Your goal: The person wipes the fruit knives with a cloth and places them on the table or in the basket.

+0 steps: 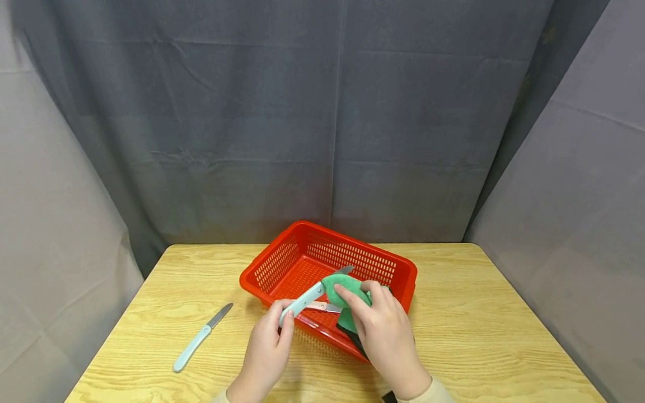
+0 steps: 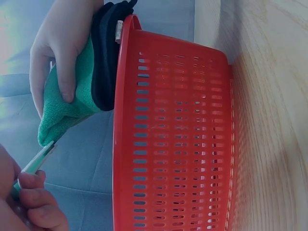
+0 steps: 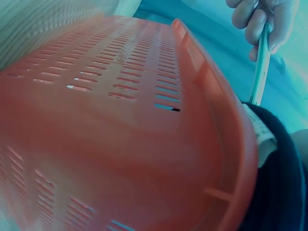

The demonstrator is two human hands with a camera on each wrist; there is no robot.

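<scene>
My left hand (image 1: 268, 342) grips the light blue handle of a small knife (image 1: 304, 300) above the front of a red plastic basket (image 1: 276, 258). With my right hand (image 1: 387, 331) I hold a green cloth (image 1: 347, 288) with a dark edge, folded over the knife's blade. The blade's tip pokes out past the cloth, pointing to the far right. Below, inside the basket, lies a second knife (image 1: 318, 305) with a pale pinkish handle, partly hidden. Part of the cloth (image 2: 82, 86) hangs at the basket's rim in the left wrist view.
Another knife (image 1: 194, 347) with a light blue handle lies on the wooden table (image 1: 468, 319), left of the basket, blade pointing away. Grey curtains (image 1: 242, 123) stand behind the table and along both sides.
</scene>
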